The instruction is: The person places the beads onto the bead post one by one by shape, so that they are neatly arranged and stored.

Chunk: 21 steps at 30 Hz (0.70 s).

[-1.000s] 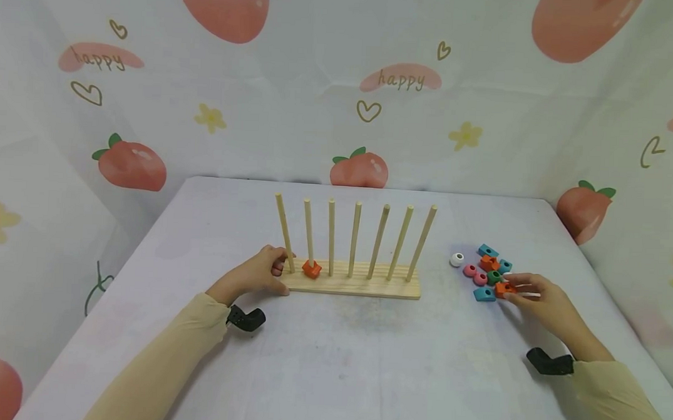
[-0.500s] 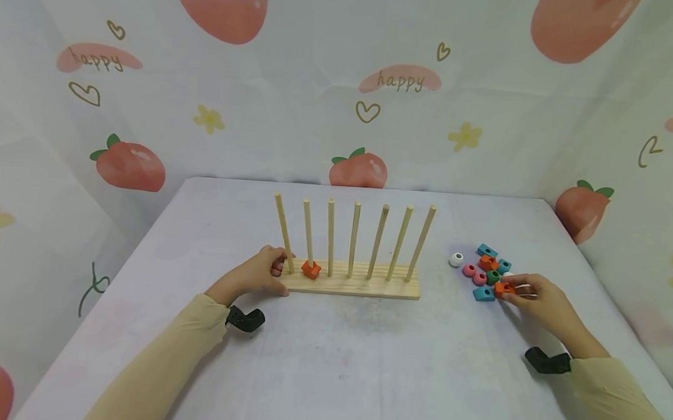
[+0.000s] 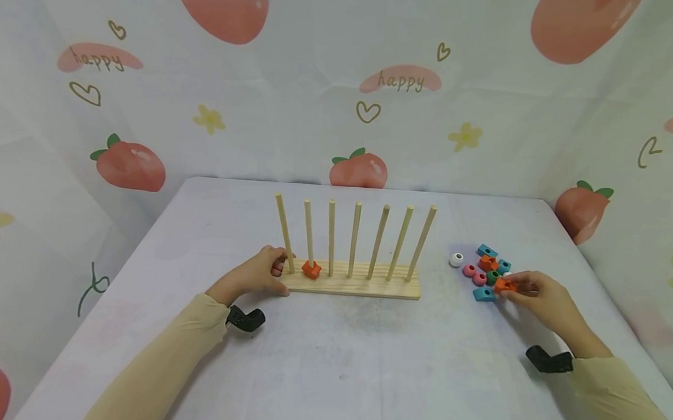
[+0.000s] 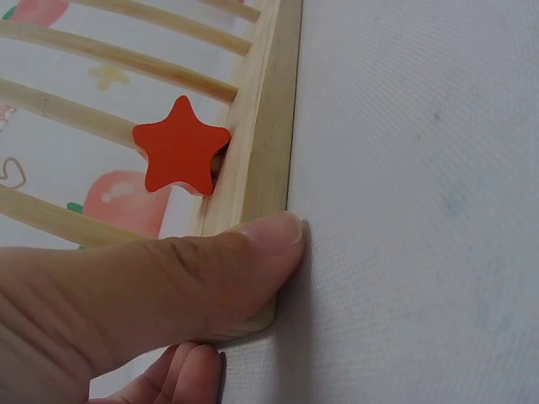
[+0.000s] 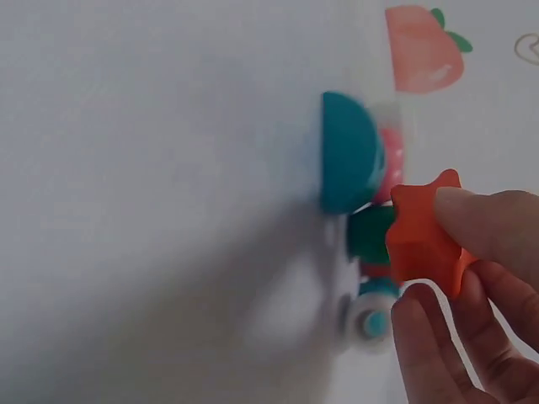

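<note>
My left hand (image 3: 259, 272) grips the left end of a wooden peg rack (image 3: 361, 288), its thumb along the front edge of the base. An orange star bead (image 4: 181, 147) sits at the bottom of the rack's second peg from the left. To the right, my right hand (image 3: 549, 304) pinches another orange star bead (image 5: 413, 240) between thumb and fingers. In the right wrist view this bead is held up off the table, beside a blue half-round bead (image 5: 347, 156) and a green bead (image 5: 370, 236).
Around my right hand lie loose beads: a white one (image 3: 456, 260), pink ones (image 3: 470, 270), blue ones (image 3: 487, 250) and an orange one (image 3: 488, 262). Upright pegs (image 3: 354, 239) rise from the rack. A printed cloth (image 3: 407, 131) hangs behind the white table (image 3: 330, 360).
My right hand's fingers have closed in on the orange star bead and raised it slightly. The left hand and the rack have stayed in place.
</note>
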Each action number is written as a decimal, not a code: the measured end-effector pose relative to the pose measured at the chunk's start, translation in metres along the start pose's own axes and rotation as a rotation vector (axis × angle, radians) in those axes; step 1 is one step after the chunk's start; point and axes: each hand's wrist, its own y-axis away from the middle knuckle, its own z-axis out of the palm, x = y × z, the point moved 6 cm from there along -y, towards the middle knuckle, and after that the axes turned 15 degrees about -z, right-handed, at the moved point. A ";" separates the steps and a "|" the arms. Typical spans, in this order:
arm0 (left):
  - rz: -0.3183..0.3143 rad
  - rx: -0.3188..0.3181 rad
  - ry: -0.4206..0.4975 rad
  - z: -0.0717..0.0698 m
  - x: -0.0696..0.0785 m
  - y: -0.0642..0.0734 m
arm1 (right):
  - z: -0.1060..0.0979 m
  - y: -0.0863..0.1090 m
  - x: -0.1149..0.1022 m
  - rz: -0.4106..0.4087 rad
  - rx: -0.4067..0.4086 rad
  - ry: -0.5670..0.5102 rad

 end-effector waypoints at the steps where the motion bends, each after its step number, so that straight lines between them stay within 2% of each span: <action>1: -0.002 0.000 0.000 0.000 0.000 0.000 | -0.002 -0.001 -0.004 -0.012 0.012 0.002; 10: -0.001 -0.001 0.001 0.001 0.000 0.000 | -0.011 -0.007 -0.044 -0.088 0.094 0.011; 21: 0.013 0.002 -0.012 0.000 0.002 0.003 | -0.009 -0.013 -0.092 -0.262 0.197 -0.061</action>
